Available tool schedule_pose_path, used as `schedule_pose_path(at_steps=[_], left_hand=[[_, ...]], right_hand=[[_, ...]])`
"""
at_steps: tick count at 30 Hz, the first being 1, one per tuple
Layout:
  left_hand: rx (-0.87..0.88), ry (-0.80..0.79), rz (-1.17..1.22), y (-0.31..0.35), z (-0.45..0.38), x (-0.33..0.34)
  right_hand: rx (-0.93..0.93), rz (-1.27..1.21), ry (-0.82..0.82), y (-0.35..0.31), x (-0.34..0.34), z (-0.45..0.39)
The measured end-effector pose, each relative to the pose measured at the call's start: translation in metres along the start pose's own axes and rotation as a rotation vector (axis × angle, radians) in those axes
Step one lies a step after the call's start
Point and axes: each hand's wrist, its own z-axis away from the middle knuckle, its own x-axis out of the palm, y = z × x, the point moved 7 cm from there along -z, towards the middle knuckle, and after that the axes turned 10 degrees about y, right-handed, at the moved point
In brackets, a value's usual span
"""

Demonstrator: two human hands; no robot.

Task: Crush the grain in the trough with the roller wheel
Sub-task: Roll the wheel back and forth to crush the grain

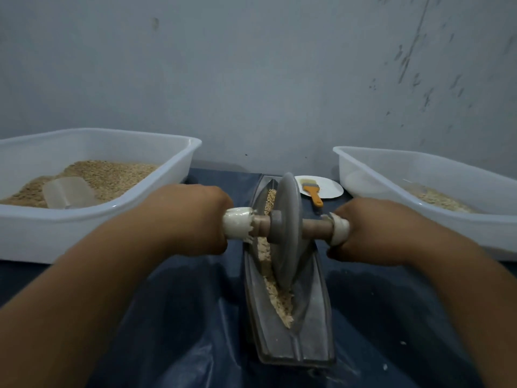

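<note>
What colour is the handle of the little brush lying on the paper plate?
Orange. The brush lies on the white plate, seen best in the head view, the only one.

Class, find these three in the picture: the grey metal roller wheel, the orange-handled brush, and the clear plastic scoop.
grey metal roller wheel (pixel 285 233): head view, on the disc's flat face below the axle.
orange-handled brush (pixel 314 196): head view, on the handle over the white plate.
clear plastic scoop (pixel 70 191): head view, on its bowl in the left tub.
</note>
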Motion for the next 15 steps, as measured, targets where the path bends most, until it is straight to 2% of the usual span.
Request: schedule_pose_path(at_steps=[2, 4, 5, 8, 10, 15], left_hand=[[0.015, -0.063, 0.056, -0.003, 0.011, -0.003], [0.016, -0.068, 0.085, -0.004, 0.015, -0.005], [0.014, -0.04, 0.082, -0.004, 0.013, -0.005], [-0.011, 0.1, 0.03, 0.0, 0.001, -0.005], [-0.027, 0.135, 0.012, 0.001, -0.003, -0.003], [0.011, 0.011, 0.03, -0.002, 0.008, -0.004]], right_hand=[[-0.012, -0.096, -0.131, -0.001, -0.004, 0.015], [-0.012, -0.142, -0.177, -0.004, -0.005, 0.024], [-0.008, -0.126, -0.139, -0.003, -0.004, 0.021], [0.053, 0.008, 0.108, -0.003, -0.005, 0.004], [0.057, 0.051, 0.176, -0.006, -0.004, -0.002], [0.0, -0.047, -0.054, -0.003, -0.006, 0.013]])
